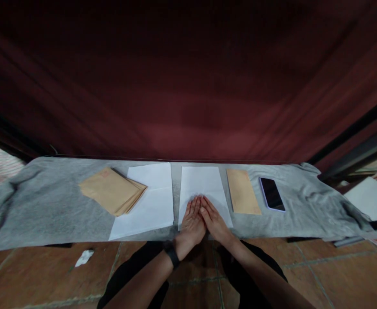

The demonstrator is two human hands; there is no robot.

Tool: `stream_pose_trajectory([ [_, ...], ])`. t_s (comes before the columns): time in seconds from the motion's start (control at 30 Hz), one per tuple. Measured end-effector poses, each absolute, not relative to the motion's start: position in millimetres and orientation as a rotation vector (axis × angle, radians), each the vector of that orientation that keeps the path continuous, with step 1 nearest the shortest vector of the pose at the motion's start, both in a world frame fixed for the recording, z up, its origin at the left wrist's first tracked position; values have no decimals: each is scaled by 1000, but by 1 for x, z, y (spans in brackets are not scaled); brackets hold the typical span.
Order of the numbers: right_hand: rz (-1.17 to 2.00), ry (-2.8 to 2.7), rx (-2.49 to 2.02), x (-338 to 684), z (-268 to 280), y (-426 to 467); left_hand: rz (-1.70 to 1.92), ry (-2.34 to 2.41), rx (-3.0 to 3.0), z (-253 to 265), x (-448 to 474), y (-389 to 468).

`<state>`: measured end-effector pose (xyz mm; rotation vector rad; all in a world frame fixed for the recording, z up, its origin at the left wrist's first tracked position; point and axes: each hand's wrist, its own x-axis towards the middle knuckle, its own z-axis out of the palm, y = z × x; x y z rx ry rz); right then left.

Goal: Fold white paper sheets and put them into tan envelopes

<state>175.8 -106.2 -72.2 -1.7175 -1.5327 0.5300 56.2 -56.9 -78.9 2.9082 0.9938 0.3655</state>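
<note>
A sheet of white paper (201,179) lies on the grey cloth in front of me. My left hand (193,221) rests flat on its near part, fingers stretched forward, a dark band round the wrist. Against it, my right hand (214,221) also lies flat on the sheet, and the fingertips of both hands meet. Neither hand grips anything. Just right of the sheet is a single brown envelope (243,191). To the left are more white sheets (153,193), partly under a fanned stack of brown envelopes (109,189).
A phone (272,194) with a pale purple edge lies right of the single envelope. Grey cloth (56,206) covers the narrow table, with a dark red curtain (188,107) behind it. A crumpled white scrap (84,257) is on the tiled floor (47,279).
</note>
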Motion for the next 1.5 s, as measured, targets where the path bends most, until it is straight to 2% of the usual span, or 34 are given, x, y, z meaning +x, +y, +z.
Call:
stream_pose_trajectory([
  [0.1,474,-1585,-1815,177,-77,-101,317,1024,2908,-81,61,-48],
  [0.3,48,-1802,-1968,186,-87,-109,454,1165,2857,-86,54,-46],
  [0.4,-47,-1757,-2035,196,-89,-114,528,1210,2808,-87,48,-44],
  [0.73,-6,-1581,-2085,223,-95,-126,562,1385,2712,-87,35,-42],
  [0.9,210,-1532,-1968,218,-69,-81,576,1275,2695,-69,77,-21],
  [1.03,304,-1500,-1877,213,-59,-32,456,1130,2738,-58,108,18],
  [1.2,241,-1601,-1973,212,-74,-8,284,1178,2753,-64,115,47],
  [1.5,-86,-1551,-2116,228,-97,-7,463,1544,2598,-78,106,65],
])
